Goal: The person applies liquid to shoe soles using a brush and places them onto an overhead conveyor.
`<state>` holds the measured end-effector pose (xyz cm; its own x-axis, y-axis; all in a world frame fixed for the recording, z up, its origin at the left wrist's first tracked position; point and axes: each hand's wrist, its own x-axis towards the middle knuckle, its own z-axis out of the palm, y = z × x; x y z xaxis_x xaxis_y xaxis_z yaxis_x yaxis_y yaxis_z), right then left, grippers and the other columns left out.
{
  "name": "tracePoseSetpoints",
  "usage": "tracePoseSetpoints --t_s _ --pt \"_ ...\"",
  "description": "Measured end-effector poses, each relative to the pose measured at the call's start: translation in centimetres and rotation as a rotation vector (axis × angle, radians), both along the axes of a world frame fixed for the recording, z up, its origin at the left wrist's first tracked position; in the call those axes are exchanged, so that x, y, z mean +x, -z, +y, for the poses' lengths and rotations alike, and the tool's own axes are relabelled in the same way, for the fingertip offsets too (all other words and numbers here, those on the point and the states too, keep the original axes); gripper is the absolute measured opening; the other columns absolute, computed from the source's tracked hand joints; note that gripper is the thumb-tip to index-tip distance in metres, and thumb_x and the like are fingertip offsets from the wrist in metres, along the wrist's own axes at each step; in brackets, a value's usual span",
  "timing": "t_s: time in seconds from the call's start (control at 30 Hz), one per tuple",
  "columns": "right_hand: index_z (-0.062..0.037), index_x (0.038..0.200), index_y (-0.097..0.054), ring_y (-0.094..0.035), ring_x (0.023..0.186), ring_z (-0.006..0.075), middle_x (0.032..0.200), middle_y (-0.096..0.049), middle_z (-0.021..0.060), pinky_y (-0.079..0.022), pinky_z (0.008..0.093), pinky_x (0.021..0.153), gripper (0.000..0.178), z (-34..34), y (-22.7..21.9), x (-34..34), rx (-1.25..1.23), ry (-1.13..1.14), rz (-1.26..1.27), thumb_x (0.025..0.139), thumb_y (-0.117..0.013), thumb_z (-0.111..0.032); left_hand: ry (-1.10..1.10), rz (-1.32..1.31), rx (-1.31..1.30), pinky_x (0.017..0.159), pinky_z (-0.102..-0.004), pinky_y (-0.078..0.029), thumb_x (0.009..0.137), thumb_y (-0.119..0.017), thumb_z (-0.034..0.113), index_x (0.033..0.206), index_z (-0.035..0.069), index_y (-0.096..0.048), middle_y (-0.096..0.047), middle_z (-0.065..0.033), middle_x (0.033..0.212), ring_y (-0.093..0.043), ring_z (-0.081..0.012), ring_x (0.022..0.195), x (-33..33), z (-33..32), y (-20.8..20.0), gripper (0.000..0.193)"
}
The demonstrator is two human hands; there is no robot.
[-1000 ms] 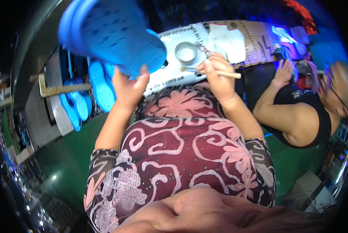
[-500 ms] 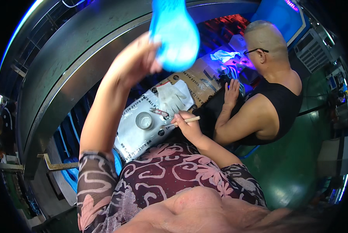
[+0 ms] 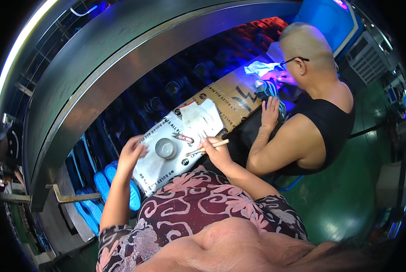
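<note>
My right hand grips a small brush with a pale wooden handle, its bristle end pointing left over a white plastic sheet. To the left, my left hand hovers empty, its fingers bent and apart. Between both hands stands a small round cup; its contents are hard to make out. Red-handled snips lie just beyond the cup. A white cloth glove rests behind the snips. Several blue soles stand below my left forearm.
A steel-edged bench curves across the left and far side. A brown carton lies beyond the sheet. Close on the right, a co-worker in a black top handles a blue-striped shoe under purple light.
My left hand has come down from high up and no longer holds the bright blue sole, which is out of sight. My right hand still holds the brush, slightly lower.
</note>
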<state>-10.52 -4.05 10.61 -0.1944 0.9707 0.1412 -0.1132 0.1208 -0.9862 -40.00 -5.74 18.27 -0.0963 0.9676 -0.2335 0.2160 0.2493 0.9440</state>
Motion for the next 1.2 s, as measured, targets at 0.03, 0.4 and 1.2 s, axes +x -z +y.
tracePoseSetpoints --t_s 0.03,0.4,1.2 --pt "0.0005 0.074 -0.062 -0.052 0.060 0.0088 0.066 -0.059 0.0039 -0.043 0.0223 0.056 0.031 0.0 0.0 -0.4 -0.010 -0.029 0.007 0.093 -0.048 -0.021 -0.047 0.170 0.023 0.066 -0.0253 -0.048 0.082 -0.060 0.013 0.117 0.000 -0.050 -0.061 -0.0091 0.086 -0.058 -0.0145 0.074 -4.4 -3.2 3.5 0.038" --pt "-0.0023 0.073 -0.064 -0.049 0.057 0.0070 0.063 -0.056 0.0012 -0.040 0.0223 0.054 0.030 -1.0 -2.8 -5.4 -0.134 -0.213 0.048 0.090 -0.052 -0.024 -0.114 1.242 -0.450 0.073 -0.0440 -0.048 0.072 -0.060 0.023 0.105 -0.003 -0.051 -0.062 -0.0240 0.087 -0.060 -0.0379 0.081 -10.7 -17.7 7.6 0.043" --pt "-0.0037 0.068 -0.064 -0.058 0.061 0.0243 0.065 -0.060 0.0093 -0.045 0.0329 0.059 0.016 6.3 -0.5 -8.0 0.432 -0.198 -0.497 0.077 -0.064 -0.016 -0.687 -0.870 -0.285 0.046 -0.0221 -0.044 0.076 -0.063 0.009 0.099 0.003 -0.054 -0.061 -0.0068 0.081 -0.054 -0.0131 0.054 -6.0 -17.8 4.0 0.026"
